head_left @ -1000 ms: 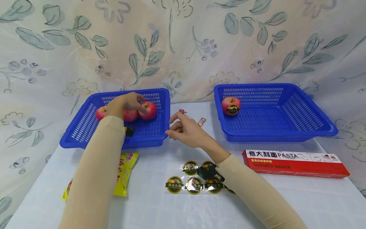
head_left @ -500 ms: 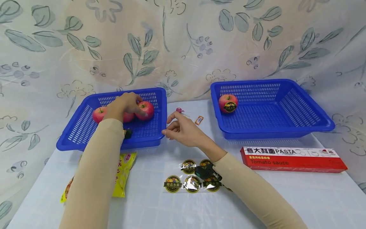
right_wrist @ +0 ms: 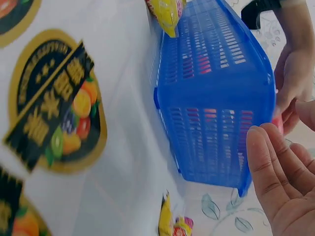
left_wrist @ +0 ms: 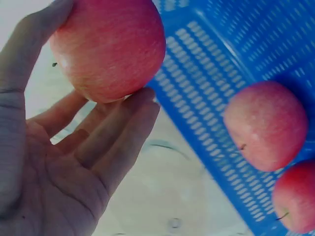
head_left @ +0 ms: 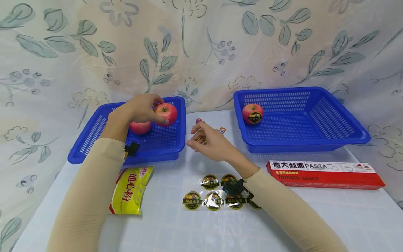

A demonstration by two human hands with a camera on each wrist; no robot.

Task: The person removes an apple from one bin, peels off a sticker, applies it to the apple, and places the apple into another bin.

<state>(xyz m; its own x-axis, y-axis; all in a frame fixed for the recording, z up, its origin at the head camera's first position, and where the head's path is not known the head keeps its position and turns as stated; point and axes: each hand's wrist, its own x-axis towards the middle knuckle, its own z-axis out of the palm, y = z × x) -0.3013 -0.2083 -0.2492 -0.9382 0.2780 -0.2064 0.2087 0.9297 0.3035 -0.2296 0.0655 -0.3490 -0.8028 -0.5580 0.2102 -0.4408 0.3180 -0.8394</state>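
Apple [head_left: 168,112] pinched in your left hand [head_left: 142,107] over left basket [head_left: 162,140]. Your right hand [head_left: 212,142], loosely curled, just right of it; contact unclear.

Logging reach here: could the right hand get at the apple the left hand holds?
Probably yes: the left hand leaves the right side of the apple uncovered, with only the left basket rim between it and the right hand.

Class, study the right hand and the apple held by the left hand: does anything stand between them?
Yes: the right rim of the left basket runs between the right hand and the apple in the head view.
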